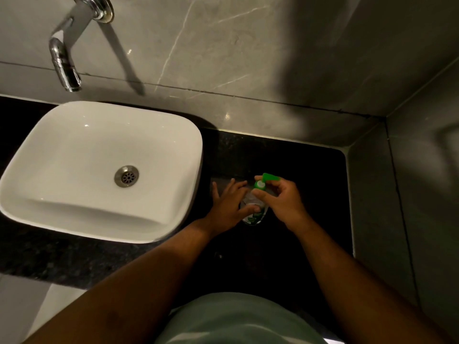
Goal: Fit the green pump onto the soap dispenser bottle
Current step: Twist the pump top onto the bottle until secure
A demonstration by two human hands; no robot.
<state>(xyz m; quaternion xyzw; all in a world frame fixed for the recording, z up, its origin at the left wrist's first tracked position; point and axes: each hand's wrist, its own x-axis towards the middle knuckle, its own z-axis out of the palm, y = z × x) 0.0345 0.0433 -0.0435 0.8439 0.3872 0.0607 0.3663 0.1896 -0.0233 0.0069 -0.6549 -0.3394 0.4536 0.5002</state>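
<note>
A clear soap dispenser bottle point(253, 216) with a green label stands on the black counter point(285, 256), right of the basin. My left hand point(229, 204) wraps its left side, thumb across the front, fingers spread. The green pump point(267, 181) sits over the bottle's neck, its spout pointing right. My right hand point(283, 202) pinches the pump's collar between thumb and fingers. The bottle's neck is hidden by my fingers, so I cannot tell how far the pump is seated.
A white countertop basin point(99, 170) with a metal drain fills the left. A chrome wall tap point(65, 53) hangs over it. Grey marble walls close the back and right side, forming a corner point(382, 120) near the bottle.
</note>
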